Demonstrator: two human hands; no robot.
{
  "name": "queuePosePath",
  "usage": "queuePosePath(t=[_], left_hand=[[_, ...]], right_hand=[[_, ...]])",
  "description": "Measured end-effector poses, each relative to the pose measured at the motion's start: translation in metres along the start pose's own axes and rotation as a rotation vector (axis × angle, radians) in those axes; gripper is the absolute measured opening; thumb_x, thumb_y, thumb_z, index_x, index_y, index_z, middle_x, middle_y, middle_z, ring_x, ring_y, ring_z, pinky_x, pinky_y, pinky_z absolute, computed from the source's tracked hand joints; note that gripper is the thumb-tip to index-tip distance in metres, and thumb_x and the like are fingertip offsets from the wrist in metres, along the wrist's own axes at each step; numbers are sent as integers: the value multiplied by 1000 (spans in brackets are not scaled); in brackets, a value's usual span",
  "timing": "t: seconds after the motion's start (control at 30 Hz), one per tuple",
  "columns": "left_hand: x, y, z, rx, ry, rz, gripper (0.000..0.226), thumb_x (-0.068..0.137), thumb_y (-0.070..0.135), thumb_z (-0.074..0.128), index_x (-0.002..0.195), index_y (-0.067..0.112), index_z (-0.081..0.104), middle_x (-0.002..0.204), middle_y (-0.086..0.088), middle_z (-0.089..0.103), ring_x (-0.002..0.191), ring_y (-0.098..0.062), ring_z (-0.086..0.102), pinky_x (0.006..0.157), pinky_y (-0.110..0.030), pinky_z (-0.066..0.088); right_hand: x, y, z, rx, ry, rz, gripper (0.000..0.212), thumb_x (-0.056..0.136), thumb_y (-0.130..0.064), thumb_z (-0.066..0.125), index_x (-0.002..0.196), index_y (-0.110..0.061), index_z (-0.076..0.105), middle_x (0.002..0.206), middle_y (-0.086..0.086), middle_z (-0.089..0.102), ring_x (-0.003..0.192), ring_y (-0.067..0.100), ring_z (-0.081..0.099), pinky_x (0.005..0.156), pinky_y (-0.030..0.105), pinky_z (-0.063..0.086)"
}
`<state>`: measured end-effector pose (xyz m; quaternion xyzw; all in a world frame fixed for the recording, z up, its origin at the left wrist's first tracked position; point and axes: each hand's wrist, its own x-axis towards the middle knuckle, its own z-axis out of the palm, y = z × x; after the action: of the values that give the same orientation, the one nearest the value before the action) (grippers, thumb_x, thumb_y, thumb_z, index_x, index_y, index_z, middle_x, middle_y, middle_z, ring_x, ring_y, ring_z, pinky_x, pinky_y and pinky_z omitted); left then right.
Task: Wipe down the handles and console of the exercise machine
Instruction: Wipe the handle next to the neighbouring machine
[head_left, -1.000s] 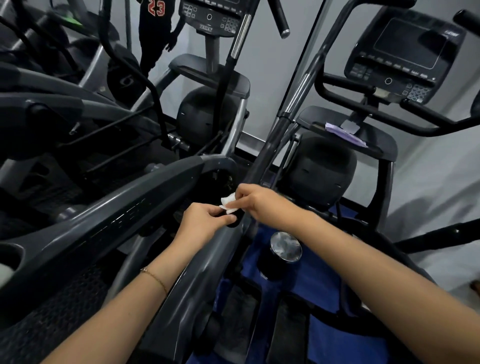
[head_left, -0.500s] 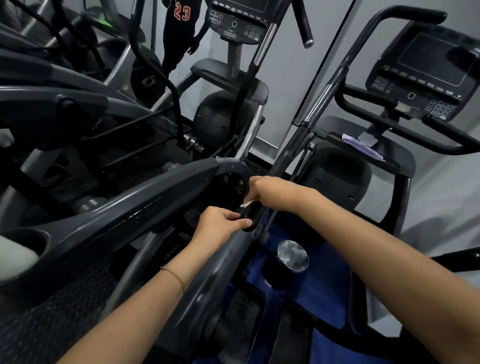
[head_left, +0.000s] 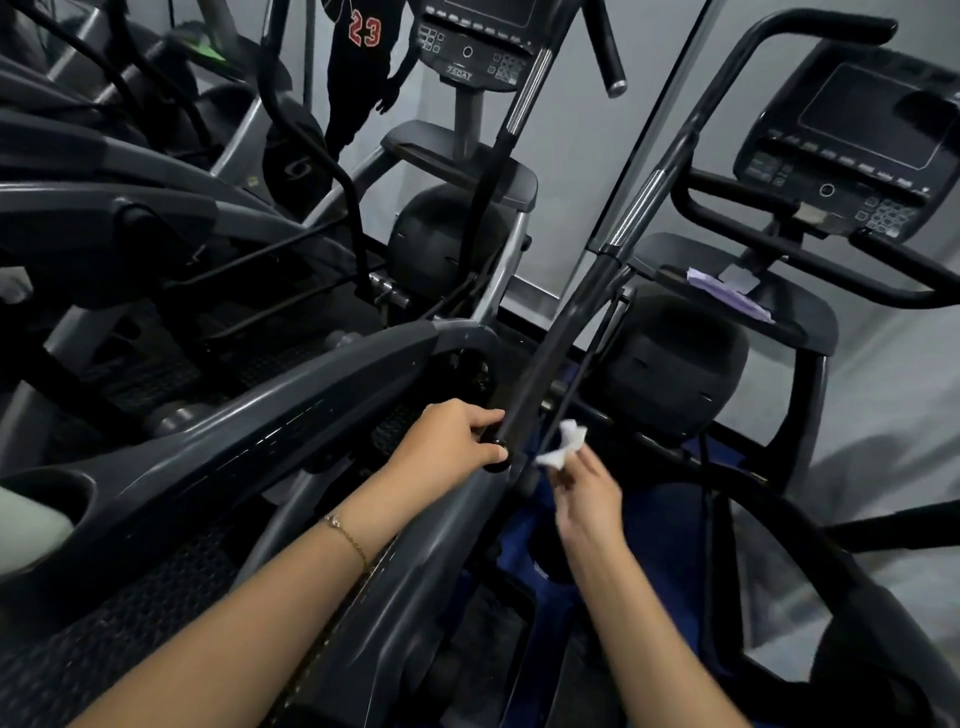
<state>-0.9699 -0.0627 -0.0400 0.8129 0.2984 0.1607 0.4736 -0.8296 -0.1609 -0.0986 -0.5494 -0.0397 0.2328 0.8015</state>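
Left hand (head_left: 449, 439) grips the lower end of the machine's long swing handle (head_left: 566, 322). Fingers curl round the bar, thumb beside a round black knob (head_left: 496, 457) at its foot. Thin gold bracelet (head_left: 348, 535) on that wrist. Right hand (head_left: 587, 491) pinches a small crumpled white wipe (head_left: 563, 444) at the fingertips. The hand is blurred; the wipe sits just right of the bar, and contact cannot be told. Hands apart, the bar between them.

Handle: matte black tube low down, chrome sleeve (head_left: 636, 213) partway up, black again above, bending over into a short top grip (head_left: 831, 26). Long axis runs from low centre up and to the right, top end leaning away from the wearer.

Console (head_left: 857, 150) upper right: dark screen, rows of buttons, face tilted down toward the wearer. Curved black fixed handles (head_left: 810, 260) loop beneath it. A purple sheet (head_left: 727, 293) lies on the tray (head_left: 800, 322) below.

Room: tight on the left, where a grey frame rail (head_left: 291, 415) runs close beside the bar's foot. More open on the right, over blue floor (head_left: 670, 525) under the right hand. A second console (head_left: 478, 47) stands behind, and a person in a black shirt marked 23 (head_left: 363, 57) at the top edge
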Motion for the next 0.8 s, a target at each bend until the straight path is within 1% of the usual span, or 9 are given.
queuePosePath(t=[0.07, 0.13, 0.23, 0.33, 0.4, 0.47, 0.57, 0.67, 0.8], left_hand=[[7, 6, -2, 118, -44, 59, 50, 80, 22, 71, 129, 22, 58, 137, 5, 54, 121, -10, 54, 102, -19, 39], [14, 14, -3, 171, -49, 98, 45, 83, 25, 68, 127, 20, 60, 137, 4, 53, 125, -10, 51, 105, -18, 34], [27, 21, -1, 240, -31, 118, 35, 85, 25, 66, 120, 17, 66, 130, 2, 61, 123, -10, 53, 104, -18, 34], [39, 25, -1, 317, -42, 117, 34, 81, 22, 71, 114, 16, 69, 121, 0, 66, 117, -11, 58, 103, -22, 41], [42, 24, -2, 334, -64, 114, 35, 80, 22, 72, 114, 17, 69, 122, 0, 66, 118, -10, 57, 103, -21, 40], [42, 22, -2, 325, -61, 109, 35, 81, 24, 72, 115, 18, 69, 124, 2, 64, 119, -10, 56, 104, -21, 39], [40, 20, -1, 299, -52, 103, 35, 81, 24, 72, 115, 19, 69, 125, 3, 64, 120, -9, 56, 104, -22, 39], [38, 21, -4, 301, -56, 102, 37, 82, 26, 70, 118, 20, 66, 125, 3, 63, 120, -9, 55, 101, -20, 38], [35, 21, -3, 315, -45, 95, 39, 84, 27, 68, 122, 21, 63, 128, 1, 62, 121, -12, 54, 100, -21, 39]], right_hand=[[-6, 13, -3, 208, 12, 196, 35, 94, 4, 42, 128, 3, 49, 95, 9, 62, 83, 16, 59, 58, 18, 56], [-11, 15, 11, 295, -39, 255, 30, 93, 4, 44, 122, 0, 54, 97, 11, 63, 82, 16, 62, 58, 19, 57], [-30, 14, 29, 321, -54, 317, 18, 93, 3, 46, 98, -3, 61, 77, 7, 66, 60, 9, 63, 53, 15, 54], [-50, 18, 30, 405, -106, 429, 23, 94, 4, 42, 83, 1, 62, 64, 10, 71, 54, 14, 69, 52, 22, 57], [-49, 19, 32, 510, -101, 474, 24, 95, 4, 40, 82, 5, 61, 64, 14, 71, 56, 19, 70, 54, 30, 59], [-41, 17, 38, 608, -70, 480, 21, 95, 4, 40, 87, 5, 59, 66, 16, 70, 57, 20, 70, 61, 35, 58], [-47, 22, 35, 638, -63, 518, 19, 94, 3, 42, 88, 5, 59, 72, 17, 70, 59, 22, 71, 59, 36, 58], [-57, 25, 29, 617, -75, 557, 16, 92, 4, 47, 89, 7, 62, 82, 19, 70, 63, 24, 71, 62, 36, 58], [-40, 19, 39, 640, -30, 534, 17, 94, 1, 45, 88, 5, 61, 73, 18, 70, 60, 24, 71, 70, 38, 56]])
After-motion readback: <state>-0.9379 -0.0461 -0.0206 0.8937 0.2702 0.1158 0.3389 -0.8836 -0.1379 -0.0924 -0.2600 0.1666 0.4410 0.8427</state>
